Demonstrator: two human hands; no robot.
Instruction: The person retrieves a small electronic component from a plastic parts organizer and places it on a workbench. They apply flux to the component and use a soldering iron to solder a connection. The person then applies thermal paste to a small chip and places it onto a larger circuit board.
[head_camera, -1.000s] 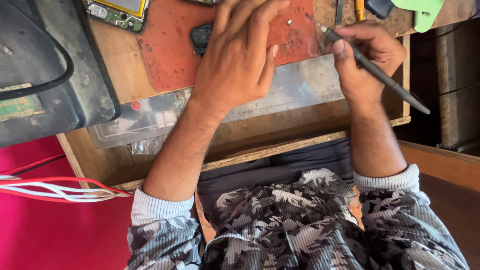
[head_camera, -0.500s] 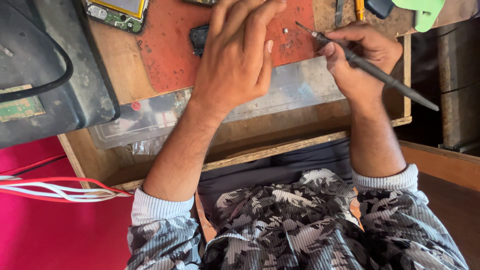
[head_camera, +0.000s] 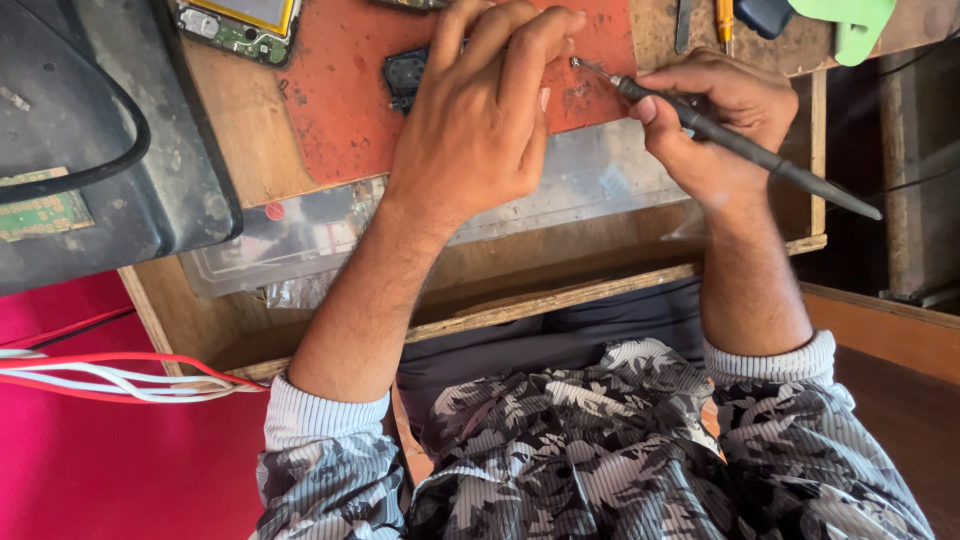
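Black screwdriver (head_camera: 740, 145) slants from lower right to upper left, tip on the red mat (head_camera: 340, 110); right hand (head_camera: 715, 120) grips it, left hand (head_camera: 480, 120) curled beside its tip.

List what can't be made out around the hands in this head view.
- Small black part on the red mat, head view: mostly hidden under the left hand.
- Tool tip: too small to identify, as is whatever it touches.
- Right hand: palm side hidden.
- Circuit board: cut off by the top edge.
- Green plastic piece: cut off by the top edge.
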